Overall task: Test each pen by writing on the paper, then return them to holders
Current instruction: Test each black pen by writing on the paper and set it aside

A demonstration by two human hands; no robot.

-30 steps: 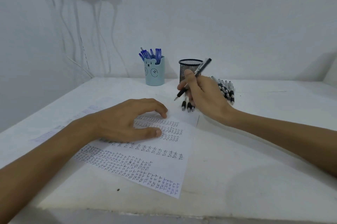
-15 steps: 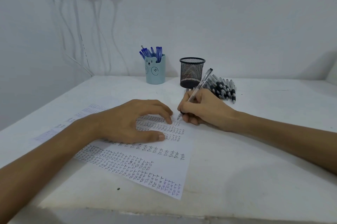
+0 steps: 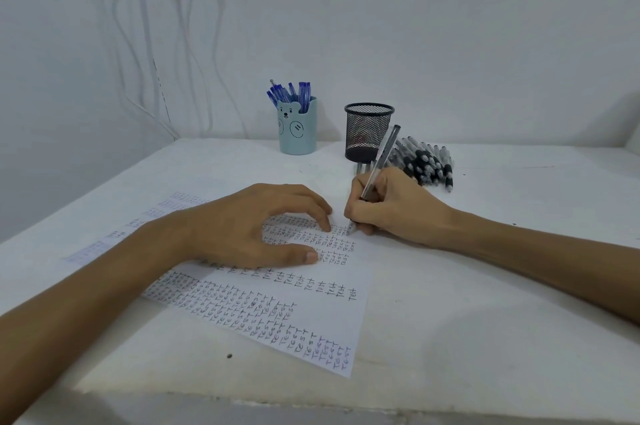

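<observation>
A sheet of paper (image 3: 304, 317) covered in rows of handwritten "test" lies on the white table. My left hand (image 3: 249, 227) rests on it, fingertips and thumb pressing the sheet down. My right hand (image 3: 391, 206) grips a clear pen with black ink (image 3: 379, 161), its tip touching the paper's upper right part. Behind stand a light blue bear holder (image 3: 298, 134) with several blue pens (image 3: 291, 94) and a black mesh holder (image 3: 367, 134). A pile of black pens (image 3: 426, 161) lies right of the mesh holder.
White cables (image 3: 145, 54) hang down the wall at the back left from a socket shelf. The table's front edge (image 3: 242, 404) runs near the bottom of the view. A small dark speck (image 3: 229, 355) sits near that edge.
My right hand came down from above the table with the pen and set its tip on the paper. The left hand stayed on the sheet.
</observation>
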